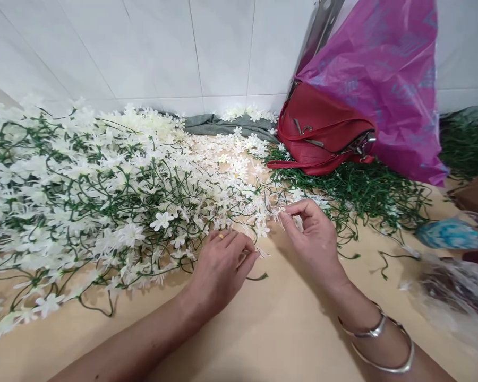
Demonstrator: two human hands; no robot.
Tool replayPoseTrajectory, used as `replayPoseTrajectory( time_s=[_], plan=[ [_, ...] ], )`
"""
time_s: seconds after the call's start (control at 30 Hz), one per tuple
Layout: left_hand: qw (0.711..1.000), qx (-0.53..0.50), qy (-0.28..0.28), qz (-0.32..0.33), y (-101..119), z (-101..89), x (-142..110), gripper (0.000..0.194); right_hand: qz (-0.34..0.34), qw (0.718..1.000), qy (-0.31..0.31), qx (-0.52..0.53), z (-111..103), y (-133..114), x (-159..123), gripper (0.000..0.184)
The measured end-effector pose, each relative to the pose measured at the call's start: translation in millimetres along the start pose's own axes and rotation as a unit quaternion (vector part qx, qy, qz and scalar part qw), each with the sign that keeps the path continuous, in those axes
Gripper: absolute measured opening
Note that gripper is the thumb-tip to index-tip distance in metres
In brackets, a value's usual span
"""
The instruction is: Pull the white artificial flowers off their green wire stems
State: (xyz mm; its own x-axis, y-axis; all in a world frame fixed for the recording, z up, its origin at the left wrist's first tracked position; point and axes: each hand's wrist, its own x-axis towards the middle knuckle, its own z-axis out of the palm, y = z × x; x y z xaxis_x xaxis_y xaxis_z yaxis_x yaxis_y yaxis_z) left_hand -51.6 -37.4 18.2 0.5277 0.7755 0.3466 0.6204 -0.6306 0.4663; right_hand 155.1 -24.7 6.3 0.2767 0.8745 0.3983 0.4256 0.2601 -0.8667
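My left hand (pixel 225 265), with a ring on one finger, is closed in a pinch in front of the flower heap. Thin white stamens (pixel 265 254) poke out at its fingertips, and a green stem end (pixel 258 277) shows just below; the hand covers the part between. To the right, my right hand (pixel 313 236) pinches a small white artificial flower (pixel 281 212) between thumb and forefinger. Close by, loose white blossoms (pixel 262 229) lie between the two hands. A large heap of white artificial flowers on green stems (pixel 103 196) spreads over the left side of the table.
A red handbag (pixel 322 127) rests on a pile of bare green stems (pixel 366 191), beside a purple plastic bag (pixel 394 90). Loose white petals (pixel 227 154) are scattered toward the tiled wall (pixel 223 48). At right are a clear plastic bag (pixel 458 286) and a blue patterned item (pixel 450 233).
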Motion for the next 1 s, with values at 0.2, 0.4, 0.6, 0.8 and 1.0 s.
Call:
replayPoseTrajectory(
  time_s=[0.2,0.4,0.6,0.8,1.0],
  plan=[
    [0.993,-0.071,0.095,0.004,-9,-1.4,0,0.012,-0.023,0.998,-0.028,-0.041,-1,-6,-2,0.009],
    [0.988,-0.089,0.128,-0.010,-11,-0.2,1,0.014,-0.028,0.999,-0.020,-0.041,0,-7,-3,0.009],
    [0.996,-0.053,0.076,0.001,-4,-4.2,-2,0.018,0.001,1.000,-0.019,-0.006,3,0,-3,0.009],
    [0.992,0.121,-0.004,0.036,2,-1.1,10,0.014,-0.004,1.000,-0.025,-0.009,3,0,-4,0.009],
    [0.968,0.229,-0.100,0.028,5,0.7,26,0.011,0.006,0.999,-0.036,-0.006,3,0,-5,0.010]
  ],
)
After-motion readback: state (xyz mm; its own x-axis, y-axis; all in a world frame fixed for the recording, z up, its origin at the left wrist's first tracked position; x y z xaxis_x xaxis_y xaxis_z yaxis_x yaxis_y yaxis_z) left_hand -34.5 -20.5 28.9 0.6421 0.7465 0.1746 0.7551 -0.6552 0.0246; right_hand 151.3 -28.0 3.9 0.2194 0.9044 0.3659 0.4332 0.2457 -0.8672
